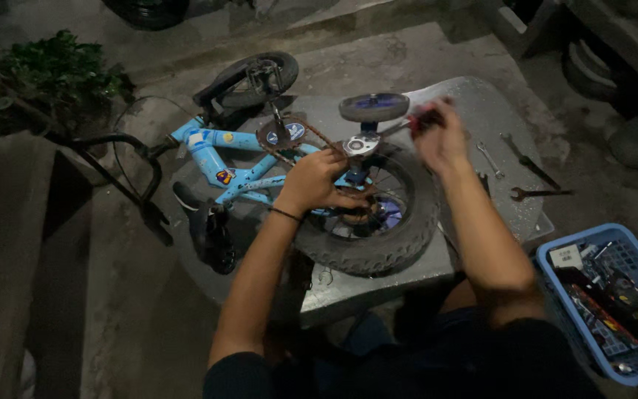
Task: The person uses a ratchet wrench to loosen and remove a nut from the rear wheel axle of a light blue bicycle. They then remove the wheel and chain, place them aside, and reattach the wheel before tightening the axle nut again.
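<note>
On the counter [474, 111], a blue bike [238, 159] is laid flat. The rear wheel [385, 236] hub is gripped by the left hand [319, 181]. A red-handled tool [422, 118] is held in the closed fingers of the right hand [441, 140], beside the training wheel [373, 107].

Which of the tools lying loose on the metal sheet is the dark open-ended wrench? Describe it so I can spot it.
Start at the grey metal sheet under the small blue bicycle. Look right of the right hand, toward the sheet's right edge above the blue basket. The dark open-ended wrench lies nearly level there, lowest of the loose tools.
</note>
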